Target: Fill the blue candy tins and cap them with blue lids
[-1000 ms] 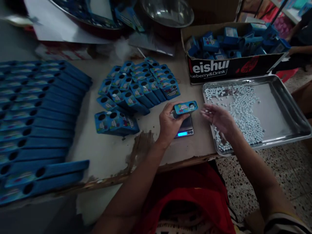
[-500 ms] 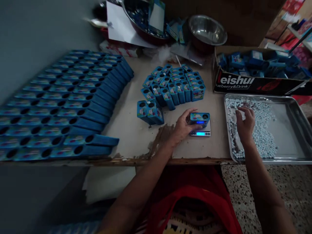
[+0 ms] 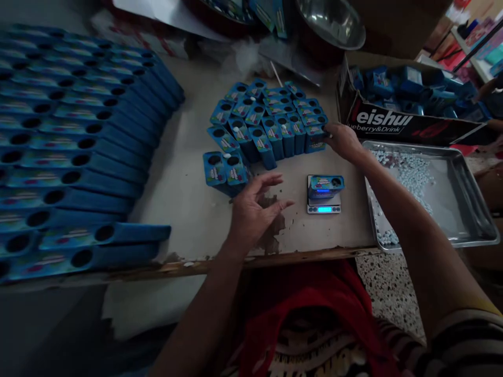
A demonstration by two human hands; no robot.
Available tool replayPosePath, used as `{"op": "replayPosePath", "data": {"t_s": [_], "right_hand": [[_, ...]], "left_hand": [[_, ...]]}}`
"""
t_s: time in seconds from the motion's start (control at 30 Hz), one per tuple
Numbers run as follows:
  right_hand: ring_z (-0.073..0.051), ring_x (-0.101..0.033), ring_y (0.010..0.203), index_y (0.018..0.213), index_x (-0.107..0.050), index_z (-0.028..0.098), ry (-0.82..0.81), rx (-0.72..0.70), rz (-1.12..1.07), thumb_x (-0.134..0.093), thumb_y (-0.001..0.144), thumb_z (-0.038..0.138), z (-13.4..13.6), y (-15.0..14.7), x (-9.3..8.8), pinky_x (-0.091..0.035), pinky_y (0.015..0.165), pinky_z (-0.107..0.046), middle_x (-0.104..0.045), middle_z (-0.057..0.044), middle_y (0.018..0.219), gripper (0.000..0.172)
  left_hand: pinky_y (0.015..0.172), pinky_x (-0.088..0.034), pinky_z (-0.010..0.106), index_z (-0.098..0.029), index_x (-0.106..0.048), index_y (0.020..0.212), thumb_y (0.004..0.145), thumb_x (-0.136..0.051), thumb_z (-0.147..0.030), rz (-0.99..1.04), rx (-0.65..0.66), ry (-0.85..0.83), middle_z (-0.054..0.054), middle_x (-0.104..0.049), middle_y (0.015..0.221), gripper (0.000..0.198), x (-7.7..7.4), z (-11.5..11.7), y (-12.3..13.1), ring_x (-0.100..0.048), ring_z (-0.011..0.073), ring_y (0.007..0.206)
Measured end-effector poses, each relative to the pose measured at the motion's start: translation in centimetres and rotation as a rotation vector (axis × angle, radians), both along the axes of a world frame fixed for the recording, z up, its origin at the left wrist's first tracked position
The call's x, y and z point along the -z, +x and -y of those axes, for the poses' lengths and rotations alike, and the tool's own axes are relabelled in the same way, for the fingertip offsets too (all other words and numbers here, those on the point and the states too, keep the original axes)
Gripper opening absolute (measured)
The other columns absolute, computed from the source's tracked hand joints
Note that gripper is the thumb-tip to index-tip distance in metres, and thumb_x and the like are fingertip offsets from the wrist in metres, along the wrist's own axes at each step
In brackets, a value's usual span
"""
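Observation:
A small blue box [image 3: 326,185] lies on a pocket scale [image 3: 324,205] with a lit blue display. My left hand [image 3: 253,212] hovers open left of the scale, fingers spread, holding nothing. My right hand [image 3: 342,140] reaches across to the right end of a cluster of upright blue boxes [image 3: 267,123] and touches the nearest one; its fingers curl against that box, partly hidden. Two more blue boxes [image 3: 223,170] stand apart at the cluster's front left.
Long rows of blue boxes [image 3: 74,146] fill the table's left side. A steel tray [image 3: 463,204] with small white pellets [image 3: 408,173] sits right. Behind it is a cardboard carton [image 3: 404,123] of blue boxes. A steel bowl [image 3: 332,21] stands at the back.
My left hand let go of the box on the scale and drew back left, opening. My right hand left the pellet tray and reached to the cluster of boxes.

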State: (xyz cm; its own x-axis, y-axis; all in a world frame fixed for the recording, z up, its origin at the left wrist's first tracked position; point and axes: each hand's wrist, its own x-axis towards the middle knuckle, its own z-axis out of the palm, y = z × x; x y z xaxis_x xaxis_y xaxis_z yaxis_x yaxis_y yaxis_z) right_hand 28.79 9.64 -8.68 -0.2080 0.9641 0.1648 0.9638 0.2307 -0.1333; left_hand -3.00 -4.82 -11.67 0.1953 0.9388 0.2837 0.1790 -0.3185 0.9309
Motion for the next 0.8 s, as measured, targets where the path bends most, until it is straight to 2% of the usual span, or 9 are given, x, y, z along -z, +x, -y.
{"op": "replayPosePath", "data": {"t_s": [0.13, 0.33, 0.43, 0.53, 0.6, 0.67, 0.8], "right_hand": [[-0.029, -0.068, 0.100, 0.110, -0.080, 0.021, 0.079, 0.089, -0.080, -0.071, 0.097, 0.035, 2.2, 1.4, -0.3, -0.053, 0.091, -0.041, -0.076, -0.011, 0.111, 0.021], [-0.027, -0.066, 0.089, 0.105, -0.082, 0.024, 0.187, 0.212, -0.138, -0.071, 0.092, 0.036, 8.4, 3.0, -3.3, -0.052, 0.084, -0.041, -0.074, -0.009, 0.101, 0.021], [-0.025, -0.064, 0.085, 0.100, -0.081, 0.024, 0.230, 0.239, -0.160, -0.069, 0.092, 0.035, 11.1, 3.1, -4.1, -0.051, 0.082, -0.040, -0.072, -0.007, 0.096, 0.019], [-0.025, -0.063, 0.084, 0.097, -0.081, 0.023, 0.241, 0.248, -0.184, -0.070, 0.091, 0.034, 13.1, 2.4, -4.4, -0.051, 0.079, -0.039, -0.071, -0.007, 0.094, 0.016], [-0.026, -0.064, 0.084, 0.096, -0.081, 0.022, 0.213, 0.237, -0.201, -0.072, 0.091, 0.033, 14.2, 1.3, -4.4, -0.050, 0.078, -0.039, -0.072, -0.008, 0.095, 0.016], [-0.026, -0.065, 0.084, 0.098, -0.081, 0.022, 0.166, 0.213, -0.221, -0.073, 0.092, 0.033, 15.2, 0.1, -4.2, -0.049, 0.077, -0.039, -0.072, -0.010, 0.096, 0.016], [-0.022, -0.066, 0.078, 0.101, -0.082, 0.022, 0.093, 0.127, -0.267, -0.073, 0.096, 0.034, 17.3, -1.7, -2.9, -0.049, 0.074, -0.036, -0.071, -0.009, 0.096, 0.016]], "left_hand": [[0.117, -0.056, 0.049, -0.030, -0.067, 0.139, 0.084, -0.093, -0.034, -0.075, 0.013, 0.113, 0.006, -0.074, 0.135, 0.061, -1.2, -0.5, 0.9, -0.071, 0.0290, 0.129], [0.124, -0.044, 0.052, -0.027, -0.064, 0.142, 0.080, -0.096, -0.029, -0.236, 0.138, 0.349, 0.009, -0.067, 0.143, 0.070, -2.9, -1.9, 6.2, -0.060, 0.0370, 0.138], [0.122, -0.044, 0.055, -0.023, -0.066, 0.139, 0.075, -0.099, -0.028, -0.380, 0.184, 0.349, 0.012, -0.067, 0.143, 0.072, -2.9, -2.3, 8.7, -0.058, 0.0413, 0.137], [0.114, -0.050, 0.054, -0.021, -0.072, 0.129, 0.078, -0.093, -0.016, -0.511, 0.268, 0.269, 0.013, -0.073, 0.130, 0.055, -3.4, -2.1, 9.9, -0.063, 0.0413, 0.130], [0.110, -0.053, 0.051, -0.021, -0.074, 0.124, 0.082, -0.087, -0.009, -0.524, 0.295, 0.250, 0.011, -0.075, 0.123, 0.046, -4.3, -1.5, 9.1, -0.067, 0.0389, 0.126], [0.109, -0.054, 0.049, -0.024, -0.075, 0.122, 0.082, -0.088, -0.010, -0.480, 0.236, 0.277, 0.009, -0.076, 0.122, 0.045, -5.4, -0.9, 6.4, -0.068, 0.0363, 0.124], [0.103, -0.057, 0.043, -0.025, -0.075, 0.122, 0.074, -0.099, -0.020, -0.451, -0.030, 0.316, 0.003, -0.077, 0.116, 0.054, -7.4, -0.9, -3.7, -0.071, 0.0292, 0.109]]}}
